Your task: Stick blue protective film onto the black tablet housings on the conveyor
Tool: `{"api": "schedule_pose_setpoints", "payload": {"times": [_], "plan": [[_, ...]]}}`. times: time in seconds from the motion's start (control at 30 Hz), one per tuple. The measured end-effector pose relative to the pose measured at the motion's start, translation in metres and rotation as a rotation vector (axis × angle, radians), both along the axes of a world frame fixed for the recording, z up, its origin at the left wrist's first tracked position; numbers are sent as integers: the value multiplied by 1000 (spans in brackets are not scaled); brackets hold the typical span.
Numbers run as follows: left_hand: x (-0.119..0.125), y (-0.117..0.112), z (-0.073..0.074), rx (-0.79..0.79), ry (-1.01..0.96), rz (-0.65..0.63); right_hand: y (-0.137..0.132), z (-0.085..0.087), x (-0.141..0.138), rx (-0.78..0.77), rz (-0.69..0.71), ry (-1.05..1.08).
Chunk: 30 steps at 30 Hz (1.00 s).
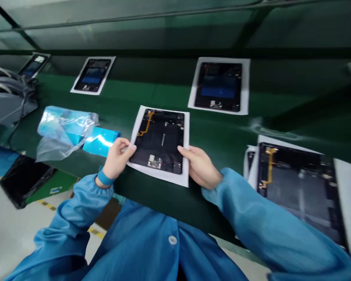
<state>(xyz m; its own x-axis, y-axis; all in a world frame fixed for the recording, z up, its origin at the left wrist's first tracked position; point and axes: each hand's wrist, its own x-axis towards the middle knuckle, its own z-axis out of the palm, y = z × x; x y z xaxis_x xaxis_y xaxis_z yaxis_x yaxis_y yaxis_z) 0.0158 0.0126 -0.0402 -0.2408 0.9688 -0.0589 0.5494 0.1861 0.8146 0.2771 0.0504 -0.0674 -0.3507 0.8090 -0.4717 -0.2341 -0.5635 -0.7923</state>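
An opened tablet (159, 146) lies on a white sheet (175, 180) in front of me, its dark inside facing up with an orange ribbon cable (148, 124) at the upper left. My left hand (117, 158) pinches the tablet and sheet at the left edge, thumb on top. On the opposite edge my right hand (200, 166) grips them the same way, with its fingers hidden underneath. Just left of my left hand are a shiny blue film sheet (101, 140) and a clear plastic bag (66, 130) with blue film in it.
Farther back on the green bench (152, 91), similar tablets on white sheets lie at the right (218, 86) and left (92, 76). More tablets (301, 187) overlap on sheets beside my right arm. A grey device with cables (8, 97) stands at the far left.
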Motion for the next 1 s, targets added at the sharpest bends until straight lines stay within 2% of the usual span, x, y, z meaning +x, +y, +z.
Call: {"api": "schedule_pose_setpoints", "payload": {"times": [0.03, 0.1, 0.23, 0.37, 0.47, 0.53, 0.6, 0.63, 0.7, 0.8, 0.87, 0.93, 1.0], "plan": [[-7, -9, 0, -15, 62, -16, -9, -1, 3, -21, -7, -25], [-28, -14, 2, -15, 208, 2, -22, -4, 9, -29, -20, -76], [-77, 6, 9, -34, 420, 49, -36, -10, 17, 35, -12, -183], [-104, 20, 11, -143, 424, -73, -38, -18, 34, 130, 25, -371], [-114, 22, 13, -190, 384, -166, -37, -17, 50, 357, 74, -777], [-120, 22, 17, -206, 359, -216, -40, -11, 52, 623, 15, -1100], [-121, 19, 22, -195, 353, -235, -49, 0, 40, 882, -71, -1233], [-119, 17, 26, -177, 361, -227, -56, 7, 27, 969, -84, -1194], [-106, 7, 35, -105, 372, -189, -69, 21, -8, 1009, -41, -955], [-74, -15, 50, 17, 306, -206, -81, 37, -69, 797, 69, -500], [-53, -30, 59, 24, 223, -324, -83, 41, -98, 667, 76, -318], [-39, -42, 64, 1, 149, -440, -81, 41, -112, 584, 58, -211], [-34, -47, 66, -7, 102, -509, -82, 37, -110, 530, 22, -162]]}}
